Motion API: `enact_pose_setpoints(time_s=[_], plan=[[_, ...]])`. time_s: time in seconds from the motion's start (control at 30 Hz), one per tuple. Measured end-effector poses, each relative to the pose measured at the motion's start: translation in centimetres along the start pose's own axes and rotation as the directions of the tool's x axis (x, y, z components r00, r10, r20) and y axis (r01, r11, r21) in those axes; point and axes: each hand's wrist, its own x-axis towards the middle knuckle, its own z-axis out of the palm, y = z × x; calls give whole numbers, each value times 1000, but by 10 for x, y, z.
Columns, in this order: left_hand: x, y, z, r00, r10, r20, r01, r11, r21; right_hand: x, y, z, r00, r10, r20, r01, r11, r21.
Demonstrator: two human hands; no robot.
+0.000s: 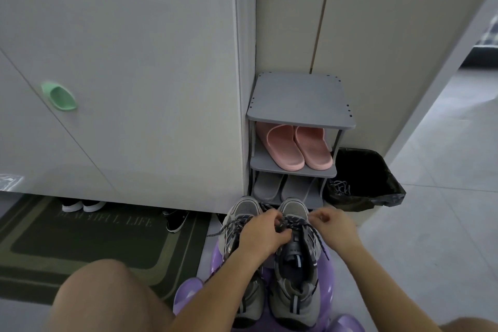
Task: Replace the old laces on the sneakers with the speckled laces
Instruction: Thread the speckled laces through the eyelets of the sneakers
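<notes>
The left hand had its fingers curled round the speckled lace where the strands crossed over the front of the sneaker on the person's right, and the right hand, just beside it, was pinched closed on what looked like the same lace on the outer side. Both hands were gripping, neither was free. The lace was threaded only through the rows nearest the toe, and a loose strand trailed down past the tongue and over the edge of the purple stool on which both shoes stood, toes pointing away. The step in hand seemed to be drawing a crossing snug before moving to the next eyelets. Doing it well would call for keeping the left hand as the anchor on the crossing while the right pulled outward and slightly up, so the strand lay flat rather than twisted, and for checking that the two free ends came out even before going higher. The other sneaker, touching the first, already appeared to carry a speckled lace, hanging slack at its side. A tangle of laces lay in the black-lined bin beside the grey shoe rack, probably the old pair, already out of the way.
</notes>
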Motion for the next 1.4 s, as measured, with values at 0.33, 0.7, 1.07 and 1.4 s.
enact_pose_setpoints(time_s=[0.33, 0.7, 1.07, 1.4], plan=[[4, 1, 4, 999, -40, -4, 40, 998, 54, 28, -16, 33, 985, 28, 170, 50, 898, -436], [1, 0, -1, 997, -77, 17, 76, 997, 28, 0, 55, -30, 990, 124, -73, -137, 968, -209], [2, 1, -1, 995, -79, 61, 78, 997, 14, -23, 57, 2, 989, 133, 69, -110, 957, -268], [4, 3, 0, 993, -105, 55, 103, 994, 38, 7, 5, 21, 987, 83, 140, -42, 962, -269]])
